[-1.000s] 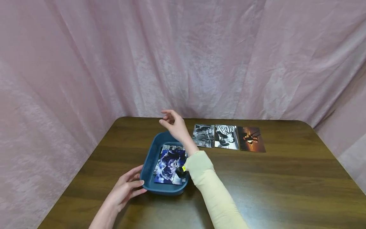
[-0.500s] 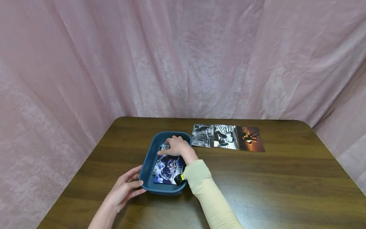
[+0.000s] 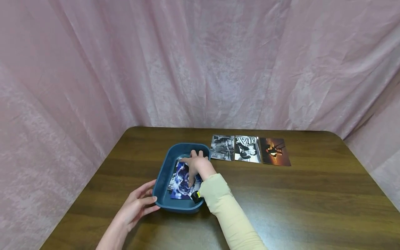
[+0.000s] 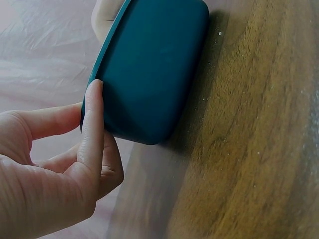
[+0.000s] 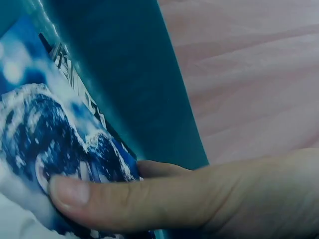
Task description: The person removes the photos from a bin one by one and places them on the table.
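Note:
A blue plastic tub [image 3: 162, 173] stands on the table, and my left hand [image 3: 137, 205] holds its near left corner. In the left wrist view, that hand's fingers and thumb [image 4: 92, 124] pinch the tub's rim. My right hand [image 3: 198, 165] reaches down inside the tub. Its thumb lies on the face of a blue-toned photo [image 5: 55, 129], while another finger passes behind the photo's edge, so the hand pinches it. Under this photo a black-and-white photo [image 5: 75, 82] shows along one side. The right hand covers much of the top photo in the head view.
Right of the tub lie three photos in a row: a grey one [image 3: 222, 147], a black-and-white one [image 3: 248, 149] and an orange-brown one [image 3: 275, 152]. They rest on the wooden table [image 3: 297, 201]. A pink curtain [image 3: 200, 69] hangs behind the table's far edge.
My right hand has come down from above the tub's far rim into it, and its thumb has moved onto the blue-toned photo, which has shifted slightly right. The left hand stays put.

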The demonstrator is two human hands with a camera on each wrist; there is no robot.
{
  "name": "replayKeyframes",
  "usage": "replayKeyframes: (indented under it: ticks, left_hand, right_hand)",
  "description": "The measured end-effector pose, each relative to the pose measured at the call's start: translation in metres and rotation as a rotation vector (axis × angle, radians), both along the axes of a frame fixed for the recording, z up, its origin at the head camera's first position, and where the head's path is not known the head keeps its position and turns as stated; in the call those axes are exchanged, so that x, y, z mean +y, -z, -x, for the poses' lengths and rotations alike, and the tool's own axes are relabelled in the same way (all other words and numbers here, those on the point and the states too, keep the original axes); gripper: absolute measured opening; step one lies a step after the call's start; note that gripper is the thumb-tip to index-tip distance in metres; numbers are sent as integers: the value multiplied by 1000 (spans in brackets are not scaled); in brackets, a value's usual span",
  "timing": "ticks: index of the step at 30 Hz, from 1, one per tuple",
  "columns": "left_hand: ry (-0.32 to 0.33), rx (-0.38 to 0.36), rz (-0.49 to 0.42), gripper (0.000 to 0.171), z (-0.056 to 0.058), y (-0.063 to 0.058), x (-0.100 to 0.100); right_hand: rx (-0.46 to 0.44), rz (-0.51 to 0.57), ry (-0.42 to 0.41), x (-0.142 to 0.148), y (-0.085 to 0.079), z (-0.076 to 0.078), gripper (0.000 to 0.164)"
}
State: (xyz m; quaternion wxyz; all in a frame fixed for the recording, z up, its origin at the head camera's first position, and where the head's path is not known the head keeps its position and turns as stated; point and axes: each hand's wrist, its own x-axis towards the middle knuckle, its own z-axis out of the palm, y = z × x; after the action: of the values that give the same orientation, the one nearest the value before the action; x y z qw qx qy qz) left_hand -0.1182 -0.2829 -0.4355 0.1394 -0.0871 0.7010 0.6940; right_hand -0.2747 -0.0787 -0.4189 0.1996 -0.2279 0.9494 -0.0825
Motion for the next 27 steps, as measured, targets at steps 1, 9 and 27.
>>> replayKeyframes:
  ticks: [1, 9, 27]
  left_hand:
    - [-2, -1, 3, 67, 1, -1, 0]
    - [-11, -16, 13, 68, 1, -4, 2]
    - [20, 2, 8, 70, 0, -4, 1]
  right_hand:
    - [-1, 4, 7, 0, 0, 0, 101]
    - [5, 62, 25, -2, 0, 6, 86]
    - [-104, 145, 37, 1, -14, 14, 70]
